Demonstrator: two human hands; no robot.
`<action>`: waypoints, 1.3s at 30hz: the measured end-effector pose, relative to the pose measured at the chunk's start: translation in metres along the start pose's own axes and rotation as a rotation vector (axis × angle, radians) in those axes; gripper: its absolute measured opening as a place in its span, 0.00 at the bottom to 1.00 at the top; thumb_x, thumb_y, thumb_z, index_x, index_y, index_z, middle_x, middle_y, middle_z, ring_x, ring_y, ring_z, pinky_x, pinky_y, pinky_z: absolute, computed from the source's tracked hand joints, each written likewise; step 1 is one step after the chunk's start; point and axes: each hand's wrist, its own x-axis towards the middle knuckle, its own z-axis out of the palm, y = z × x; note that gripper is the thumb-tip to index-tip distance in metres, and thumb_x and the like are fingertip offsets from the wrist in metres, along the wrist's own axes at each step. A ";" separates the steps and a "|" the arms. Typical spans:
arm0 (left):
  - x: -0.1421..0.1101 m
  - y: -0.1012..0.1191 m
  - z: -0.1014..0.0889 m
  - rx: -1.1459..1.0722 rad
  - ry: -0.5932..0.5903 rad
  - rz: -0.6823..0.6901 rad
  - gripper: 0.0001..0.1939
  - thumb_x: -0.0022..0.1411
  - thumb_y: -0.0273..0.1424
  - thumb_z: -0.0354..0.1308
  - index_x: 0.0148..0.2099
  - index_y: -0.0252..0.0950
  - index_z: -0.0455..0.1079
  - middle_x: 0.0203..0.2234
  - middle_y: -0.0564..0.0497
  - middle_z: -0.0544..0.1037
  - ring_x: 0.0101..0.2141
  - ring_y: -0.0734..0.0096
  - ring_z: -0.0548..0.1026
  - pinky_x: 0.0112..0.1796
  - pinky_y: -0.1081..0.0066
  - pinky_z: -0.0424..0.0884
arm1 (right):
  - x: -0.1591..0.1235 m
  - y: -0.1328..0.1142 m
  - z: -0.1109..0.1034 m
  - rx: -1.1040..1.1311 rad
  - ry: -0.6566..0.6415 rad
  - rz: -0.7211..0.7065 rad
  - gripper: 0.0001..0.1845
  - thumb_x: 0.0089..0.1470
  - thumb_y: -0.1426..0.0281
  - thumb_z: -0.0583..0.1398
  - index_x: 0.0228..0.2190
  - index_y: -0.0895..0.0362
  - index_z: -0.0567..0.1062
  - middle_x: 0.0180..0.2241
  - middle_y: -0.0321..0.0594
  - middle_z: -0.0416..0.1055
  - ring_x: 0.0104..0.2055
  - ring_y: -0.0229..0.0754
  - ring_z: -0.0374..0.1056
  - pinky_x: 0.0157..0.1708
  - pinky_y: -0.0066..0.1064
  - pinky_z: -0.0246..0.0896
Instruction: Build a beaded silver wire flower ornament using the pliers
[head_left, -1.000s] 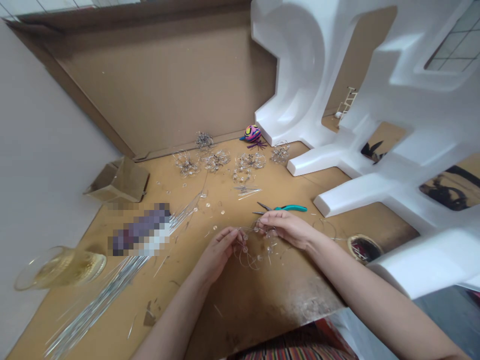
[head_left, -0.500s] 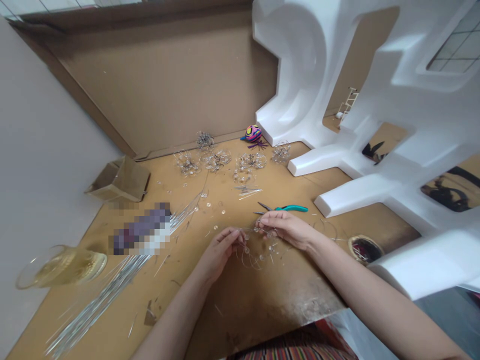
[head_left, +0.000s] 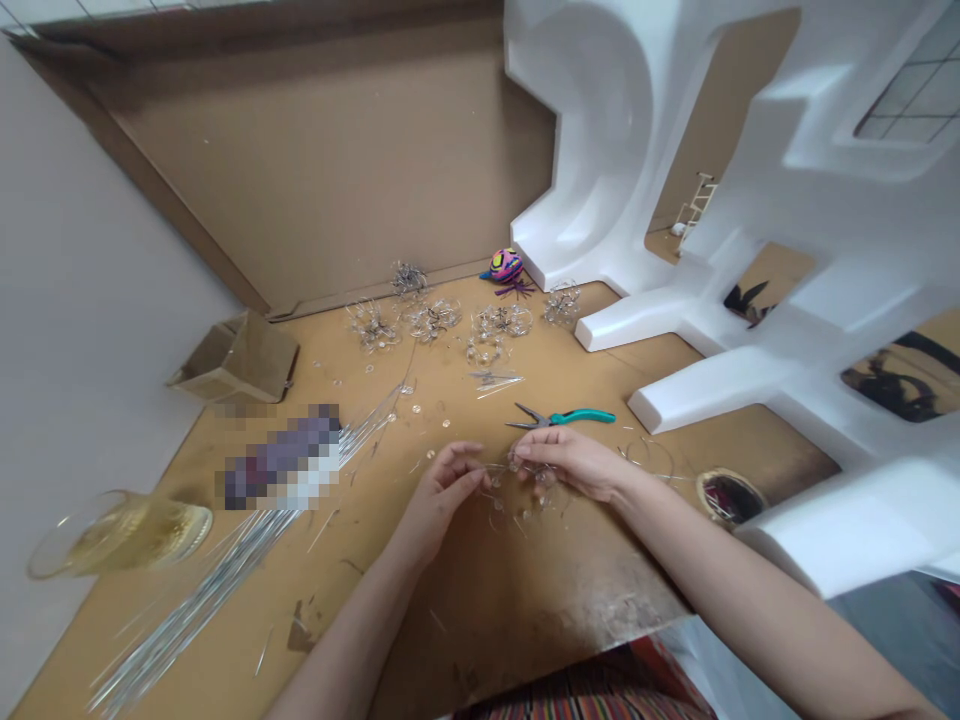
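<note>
While the right hand (head_left: pixel 559 458) pinches a beaded wire piece (head_left: pixel 544 480) between its thumb and fingers, the left hand (head_left: pixel 454 485) stands facing it just to the left. The wire piece lies mostly below and between the two sets of fingertips — its loops and clear beads gathered under the right fingers, with thin strands reaching toward the left thumb. The left index finger is raised and parted from the thumb; whether the left thumb and lower fingers close on a strand, one cannot tell.

Just beyond the right hand, pliers (head_left: pixel 581 415) with green handles lie on the tabletop (head_left: pixel 525 610), their jaws parted and pointing left. Farther back sit several tangled wire clusters (head_left: pixel 431 318), with short wires (head_left: pixel 496 384) lying nearer the hands. Left of the left hand, a bundle of long wires (head_left: pixel 217 590) runs diagonally, near a glass (head_left: pixel 120 535) of yellowish liquid.
</note>
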 end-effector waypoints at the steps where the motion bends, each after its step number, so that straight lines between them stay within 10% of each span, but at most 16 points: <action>1: -0.001 0.002 0.001 0.019 -0.014 -0.008 0.14 0.54 0.32 0.59 0.44 0.38 0.65 0.21 0.56 0.70 0.26 0.74 0.67 0.32 0.73 0.62 | 0.000 0.001 0.001 0.003 -0.006 0.010 0.15 0.41 0.63 0.65 0.27 0.62 0.74 0.22 0.38 0.70 0.24 0.34 0.65 0.20 0.25 0.62; 13: -0.004 0.005 0.015 0.098 -0.018 -0.215 0.16 0.47 0.42 0.62 0.35 0.35 0.73 0.23 0.53 0.76 0.11 0.87 0.51 0.14 0.77 0.44 | -0.001 0.001 0.007 0.044 -0.108 0.004 0.16 0.41 0.62 0.65 0.29 0.60 0.71 0.28 0.39 0.71 0.30 0.38 0.68 0.26 0.29 0.68; 22: 0.005 0.000 0.001 -0.284 0.113 -0.169 0.09 0.50 0.35 0.63 0.33 0.35 0.73 0.04 0.65 0.52 0.11 0.87 0.46 0.21 0.80 0.57 | -0.003 -0.008 0.002 -0.196 0.061 -0.043 0.18 0.43 0.56 0.63 0.28 0.60 0.74 0.27 0.39 0.72 0.28 0.34 0.67 0.28 0.25 0.62; 39: 0.005 -0.005 0.004 -0.219 0.123 -0.149 0.09 0.51 0.35 0.62 0.33 0.36 0.74 0.06 0.64 0.54 0.12 0.85 0.49 0.24 0.78 0.59 | 0.000 -0.003 0.006 -0.212 0.149 -0.091 0.17 0.39 0.58 0.66 0.24 0.58 0.70 0.17 0.32 0.69 0.19 0.32 0.64 0.20 0.24 0.57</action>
